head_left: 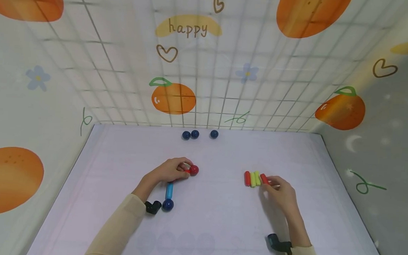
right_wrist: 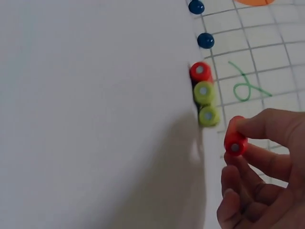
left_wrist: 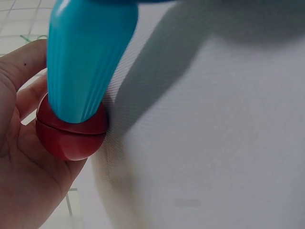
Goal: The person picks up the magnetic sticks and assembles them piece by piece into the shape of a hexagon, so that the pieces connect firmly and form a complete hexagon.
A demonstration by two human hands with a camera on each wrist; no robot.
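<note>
My left hand curls its fingers round a joined piece of magnetic rods and balls. Beyond its fingertips a red ball caps a red rod, partly covered by the fingers. A light blue rod extends from under the hand to a dark blue ball. In the left wrist view another red ball sits by the palm, at the end of the blue rod. Between thumb and finger, my right hand pinches a short red magnetic rod, its grey end disc showing.
Next to the right fingertips lie a red rod and two yellow-green rods side by side. Dark blue balls stand along the back of the white table, before a patterned curtain. Both wrists wear black camera mounts.
</note>
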